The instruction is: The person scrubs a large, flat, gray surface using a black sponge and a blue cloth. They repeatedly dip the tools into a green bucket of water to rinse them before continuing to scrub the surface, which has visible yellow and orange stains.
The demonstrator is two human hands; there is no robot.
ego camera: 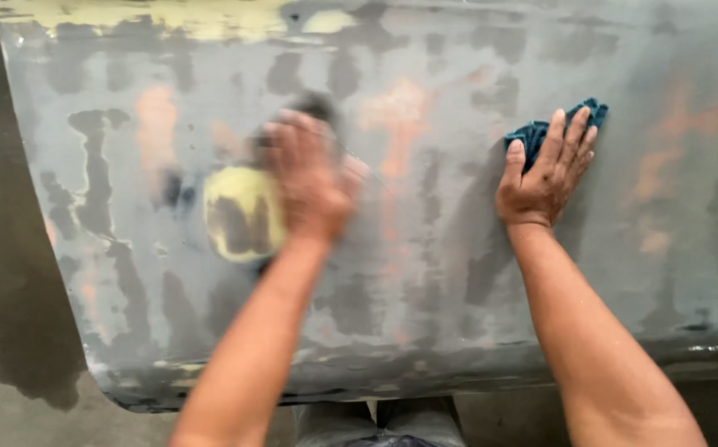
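A large grey sanded metal body panel [425, 273], mottled with darker grey, orange-pink and pale yellow patches, fills most of the head view. A round patch of pale yellow filler [241, 213] is seen on the panel at about 9 o'clock from the picture's centre.

The left hand [309, 178] is laid against the panel just beside the filler patch, at its 2 o'clock side, and is heavily blurred. A dark object [316, 106] is glimpsed at the fingertips, at 12 o'clock from the hand; what it is cannot be told. Whether the fingers are curled on it or merely pressed over it cannot be told through the blur.

The right hand [545, 170] is placed flat on the panel at about 2 o'clock from the picture's centre, well apart from the left hand. Its fingers are spread and pressed down on a crumpled dark blue-teal cloth [537, 132], which is pinned against the panel beneath them; the cloth shows past the fingertips at 12 o'clock and beside the thumb. The thumb is held out to 10 o'clock.

Grey concrete floor [11, 406] is seen below the panel's rounded lower corner at 7 o'clock, and the person's grey trousers [375, 422] appear at 6 o'clock.
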